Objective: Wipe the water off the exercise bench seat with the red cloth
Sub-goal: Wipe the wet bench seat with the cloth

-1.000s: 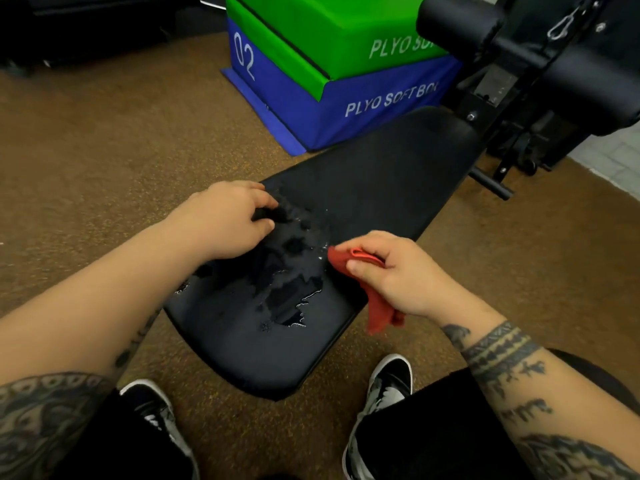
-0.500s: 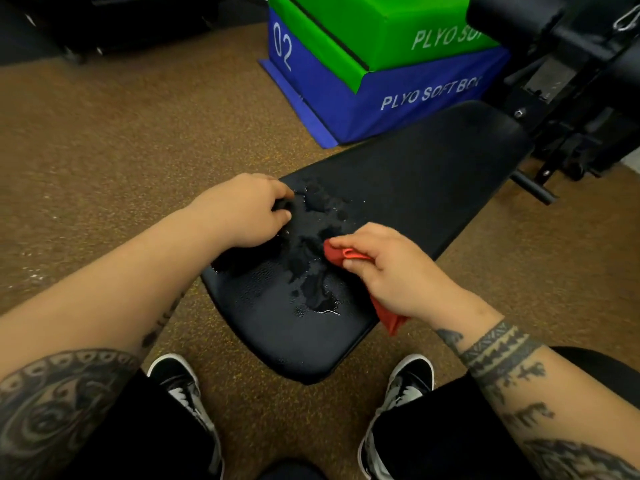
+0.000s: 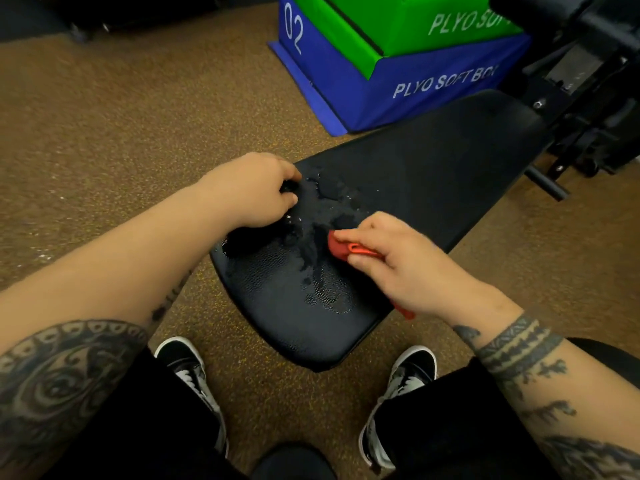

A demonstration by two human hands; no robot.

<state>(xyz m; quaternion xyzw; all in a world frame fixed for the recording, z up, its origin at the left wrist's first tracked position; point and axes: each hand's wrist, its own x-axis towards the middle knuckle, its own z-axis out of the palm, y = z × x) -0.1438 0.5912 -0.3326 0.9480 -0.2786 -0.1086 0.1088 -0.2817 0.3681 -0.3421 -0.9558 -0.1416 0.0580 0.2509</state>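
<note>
The black padded bench seat [image 3: 433, 174] runs from the front centre to the upper right. Water [image 3: 322, 216] lies in patches and beads on its near half. My right hand [image 3: 398, 265] grips the bunched red cloth [image 3: 341, 249] and presses it on the seat at the right edge of the wet patch; one end of the cloth hangs off the seat's right side. My left hand [image 3: 252, 190] rests at the seat's left edge with its fingers curled, thumb and forefinger pinching something small and dark that I cannot identify.
A blue plyo soft box [image 3: 408, 88] with a green plyo soft box [image 3: 398, 19] on top stands on the brown speckled floor [image 3: 121, 133] beyond the seat. The black bench frame and pads [image 3: 588, 98] fill the upper right. My shoes [image 3: 188, 372] stand either side of the seat's near end.
My right hand has slid the red cloth leftward and away from me into the wet patch. The puddle near the seat's front end has thinned. My left hand stays at the left edge.
</note>
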